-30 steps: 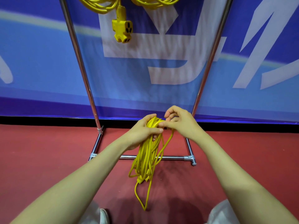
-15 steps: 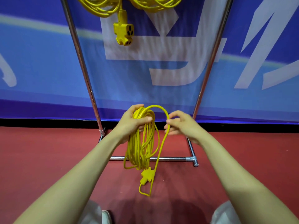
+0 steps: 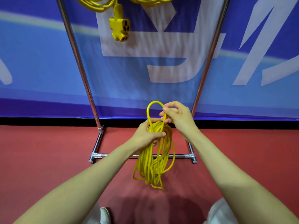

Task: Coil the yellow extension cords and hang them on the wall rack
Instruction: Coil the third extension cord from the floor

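1. Yellow flexible extension cord, gathered as a coiled bundle (image 3: 153, 159): lower centre of frame, hanging in long loops from the left hand. One upright loop (image 3: 155, 102) of the same cord rises above the bundle at centre frame.
2. Left hand (image 3: 145, 135): centre frame, fingers and thumb wrapped round the top of the coiled bundle.
3. Right hand (image 3: 178, 117): just right of centre, thumb and forefinger pinching the right side of the upright loop, the other fingers curled beneath.
4. Yellow hung cords (image 3: 97, 5): top edge, left of centre, draped in loops and cropped by the frame.
5. Yellow moulded plastic socket block (image 3: 120, 28), multi-outlet: hangs just below the hung cords, upper centre.
6. Chrome tube rack (image 3: 77, 59): two uprights run from the top edge down to floor bars. The front base bar (image 3: 113, 155) crosses lower centre, its middle hidden by the coiled bundle and the left wrist.
7. Blue fabric banner (image 3: 40, 62) with large white shapes: fills the upper half behind the rack.
8. Black strip (image 3: 48, 121): along the foot of the banner.
9. Red floor (image 3: 48, 151): lower half, partly covered by both bare forearms.
10. White shoe (image 3: 105, 215) and pale trouser knee (image 3: 218, 209): bottom edge.
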Demonstrator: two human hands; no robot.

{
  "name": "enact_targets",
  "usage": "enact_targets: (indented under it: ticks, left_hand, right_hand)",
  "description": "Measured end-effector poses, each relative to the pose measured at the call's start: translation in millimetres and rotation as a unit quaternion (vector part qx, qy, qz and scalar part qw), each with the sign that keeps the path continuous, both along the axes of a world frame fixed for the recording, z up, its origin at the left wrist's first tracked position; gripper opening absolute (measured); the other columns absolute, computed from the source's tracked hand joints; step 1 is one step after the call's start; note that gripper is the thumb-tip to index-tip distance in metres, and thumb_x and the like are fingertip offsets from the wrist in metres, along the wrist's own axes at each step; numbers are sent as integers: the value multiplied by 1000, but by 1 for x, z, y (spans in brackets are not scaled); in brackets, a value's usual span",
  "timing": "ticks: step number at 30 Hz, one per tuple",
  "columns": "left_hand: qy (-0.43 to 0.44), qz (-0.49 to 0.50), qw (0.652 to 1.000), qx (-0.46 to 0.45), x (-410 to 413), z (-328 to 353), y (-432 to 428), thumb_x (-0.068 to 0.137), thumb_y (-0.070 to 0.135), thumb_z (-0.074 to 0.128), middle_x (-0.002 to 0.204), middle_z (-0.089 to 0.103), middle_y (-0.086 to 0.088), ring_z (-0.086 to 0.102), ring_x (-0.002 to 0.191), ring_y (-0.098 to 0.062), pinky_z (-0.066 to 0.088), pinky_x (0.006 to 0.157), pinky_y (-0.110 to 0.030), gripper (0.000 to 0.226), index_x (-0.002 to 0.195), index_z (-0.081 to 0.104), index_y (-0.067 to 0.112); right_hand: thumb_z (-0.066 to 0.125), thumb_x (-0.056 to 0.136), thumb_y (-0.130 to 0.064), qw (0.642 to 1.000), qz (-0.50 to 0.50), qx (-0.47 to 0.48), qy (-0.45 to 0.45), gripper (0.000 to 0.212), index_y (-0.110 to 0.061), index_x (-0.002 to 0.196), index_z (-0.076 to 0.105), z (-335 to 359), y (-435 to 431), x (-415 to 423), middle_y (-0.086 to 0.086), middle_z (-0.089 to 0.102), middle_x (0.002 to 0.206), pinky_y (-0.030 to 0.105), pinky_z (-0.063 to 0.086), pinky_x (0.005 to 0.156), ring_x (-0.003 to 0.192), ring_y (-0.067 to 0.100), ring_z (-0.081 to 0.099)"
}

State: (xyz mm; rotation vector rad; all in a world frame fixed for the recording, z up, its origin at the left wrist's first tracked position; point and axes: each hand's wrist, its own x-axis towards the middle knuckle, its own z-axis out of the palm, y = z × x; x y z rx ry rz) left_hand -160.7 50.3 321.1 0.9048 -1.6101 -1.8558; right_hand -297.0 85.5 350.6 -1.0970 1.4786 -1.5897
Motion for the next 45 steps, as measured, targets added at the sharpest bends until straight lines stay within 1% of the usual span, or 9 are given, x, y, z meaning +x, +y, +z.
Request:
enact_targets:
  ticks: [4, 6, 8, 11, 14, 21, 31, 41, 45]
  left_hand:
    - [27, 57, 998, 26, -2, 10, -2, 81, -13, 64, 51, 47, 2, 38, 38, -11, 34, 40, -22, 49, 120, 48, 13]
    - [33, 74, 996, 26, 2, 16, -6, 81, -13, 64, 52, 46, 1, 38, 38, -11, 33, 41, -22, 52, 123, 48, 14]
    - [37, 82, 996, 16, 9, 21, -10, 81, -13, 65, 53, 45, -1, 37, 38, -11, 33, 41, -22, 54, 124, 47, 14]
    - [45, 86, 995, 8, 18, 27, -17, 82, -13, 64, 52, 44, 1, 37, 39, -11, 33, 42, -23, 55, 127, 46, 12]
    - [60, 77, 995, 12, 24, 31, -20, 82, -13, 64, 58, 42, -2, 37, 41, -11, 33, 43, -23, 57, 130, 44, 11]
    - [93, 52, 994, 35, 32, 36, -25, 82, -11, 64, 65, 44, -3, 36, 42, -10, 36, 42, -23, 58, 132, 42, 9]
    - [113, 68, 991, 30, 34, 34, -35, 82, -10, 64, 86, 62, -9, 49, 50, -12, 44, 49, -22, 69, 140, 33, 9]
    - [116, 104, 987, 39, 41, 29, -49, 84, -12, 59, 97, 67, -7, 63, 84, -20, 49, 63, -30, 80, 150, 20, 13]
    - [121, 94, 987, 49, 41, 31, -47, 72, 7, 71, 105, 56, -20, 57, 69, -19, 49, 56, -28, 95, 150, 18, 9]
  right_hand:
    - [52, 96, -11, 997, -63, 44, 1, 3, -14, 95, 52, -2, -3, -10, 10, 59, 95, 27, 55, 60, 75, 13, 62]
    - [47, 93, -2, 989, -56, 107, 86, 16, -17, 89, 50, -12, -1, -17, 13, 57, 97, 30, 54, 62, 75, 14, 60]
    - [46, 88, 6, 958, 63, 189, 206, 23, -15, 88, 54, -28, 3, -18, 19, 62, 96, 26, 50, 57, 77, 22, 60]
    - [50, 87, 6, 884, 235, 260, 308, 33, -5, 118, 58, -52, 8, -6, 14, 62, 109, 23, 47, 66, 91, 18, 57]
    - [58, 92, -5, 880, 277, 230, 310, 38, -6, 130, 54, -63, 7, 12, 9, 60, 124, 17, 43, 87, 111, 16, 56]
    - [59, 93, -18, 857, 311, 230, 342, 12, -6, 91, 59, -77, 4, 28, 8, 56, 86, 26, 37, 67, 81, 15, 49]
    - [47, 97, -14, 923, 164, 194, 290, 24, -23, 76, 51, -62, 6, 1, -4, 60, 66, 31, 47, 69, 62, 7, 56]
    - [39, 99, -11, 947, 121, 234, 183, 15, -11, 93, 53, -53, 3, 12, 5, 55, 66, 27, 51, 51, 54, 16, 60]
    - [41, 99, -12, 952, 74, 230, 186, 14, -11, 92, 53, -54, 1, 10, 3, 55, 65, 24, 47, 46, 51, 15, 57]
